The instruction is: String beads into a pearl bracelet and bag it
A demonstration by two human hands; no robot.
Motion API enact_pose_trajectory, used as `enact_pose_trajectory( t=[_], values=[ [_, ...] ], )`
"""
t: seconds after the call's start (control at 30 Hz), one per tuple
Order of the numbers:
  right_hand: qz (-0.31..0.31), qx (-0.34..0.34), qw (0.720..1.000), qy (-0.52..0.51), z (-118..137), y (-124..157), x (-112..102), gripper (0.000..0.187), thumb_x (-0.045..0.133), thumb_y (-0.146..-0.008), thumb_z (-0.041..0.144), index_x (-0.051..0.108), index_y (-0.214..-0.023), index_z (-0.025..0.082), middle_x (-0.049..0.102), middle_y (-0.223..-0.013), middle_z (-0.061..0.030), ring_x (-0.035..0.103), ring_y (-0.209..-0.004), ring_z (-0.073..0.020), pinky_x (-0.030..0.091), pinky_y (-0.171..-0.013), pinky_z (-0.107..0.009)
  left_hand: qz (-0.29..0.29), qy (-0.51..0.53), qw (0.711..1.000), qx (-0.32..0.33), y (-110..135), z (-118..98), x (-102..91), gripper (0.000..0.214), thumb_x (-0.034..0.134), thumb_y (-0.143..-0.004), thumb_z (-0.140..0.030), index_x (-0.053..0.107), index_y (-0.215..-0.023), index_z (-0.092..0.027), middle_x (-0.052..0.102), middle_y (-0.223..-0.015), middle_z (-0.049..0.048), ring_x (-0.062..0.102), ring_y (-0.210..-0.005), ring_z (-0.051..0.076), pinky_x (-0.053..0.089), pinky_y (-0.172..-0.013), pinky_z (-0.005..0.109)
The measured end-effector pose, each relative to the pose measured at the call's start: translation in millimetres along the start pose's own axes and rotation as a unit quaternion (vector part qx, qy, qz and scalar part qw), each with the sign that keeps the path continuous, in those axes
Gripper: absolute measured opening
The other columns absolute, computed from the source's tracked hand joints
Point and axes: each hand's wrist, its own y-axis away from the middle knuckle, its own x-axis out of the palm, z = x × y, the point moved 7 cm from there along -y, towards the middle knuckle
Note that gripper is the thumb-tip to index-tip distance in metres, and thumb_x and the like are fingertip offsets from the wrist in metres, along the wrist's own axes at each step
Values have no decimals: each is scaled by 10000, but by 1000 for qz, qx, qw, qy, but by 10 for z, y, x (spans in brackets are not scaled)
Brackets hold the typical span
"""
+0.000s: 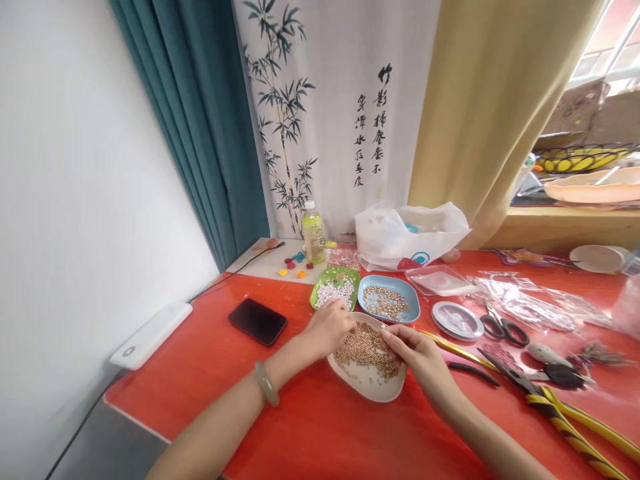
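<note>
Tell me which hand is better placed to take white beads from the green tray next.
Probably the left hand: it is close to the green tray, while the right hand is farther off.

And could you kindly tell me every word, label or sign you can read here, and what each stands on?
White curtain, right column: "竹影掃", two unclear characters, then "不".
Same curtain, left column: "潭水" second and third; the rest unclear.
Bottle: label print too blurred to read.
Plastic bag: round blue mark, no readable words.
</note>
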Motion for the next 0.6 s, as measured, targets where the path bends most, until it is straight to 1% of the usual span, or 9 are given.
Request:
enact_pose_trajectory(
  t=[0.13, 0.23, 0.43, 0.6],
  values=[
    [2, 0, 1000, 2, -2, 7, 0, 314, 573, -678, 464, 515, -567, 176, 428, -492, 50, 383, -464, -88, 326, -460, -218, 1, -23, 1000, 3, 7, -2, -1, 126, 546, -767, -166, 668, -761, -195, 647, -739, 19, 470, -844, 184, 299, -871, 364],
    [5, -3, 1000, -2, -8, 6, 1, 300, 576, -685, 447, 520, -578, 173, 434, -500, 48, 381, -465, -85, 324, -459, -215, 3, -41, 999, 2, 8, 1, 11, 109, 557, -767, -198, 666, -762, -200, 653, -752, 7, 475, -860, 183, 256, -915, 392],
    [2, -2, 1000, -4, 12, 5, 3, 310, 577, -679, 453, 513, -563, 173, 417, -484, 53, 378, -463, -84, 321, -455, -212, -8, -73, 997, 25, 17, -15, 31, 135, 531, -789, -234, 658, -757, -207, 641, -732, 0, 468, -870, 179, 230, -933, 418],
    [4, 0, 1000, -2, 7, -2, 5, 315, 575, -675, 463, 519, -567, 172, 428, -485, 51, 379, -460, -84, 319, -454, -215, -15, -87, 995, 42, 30, -45, 0, 172, 494, -805, -236, 642, -724, -200, 624, -729, 4, 463, -864, 176, 250, -927, 430]
  ],
)
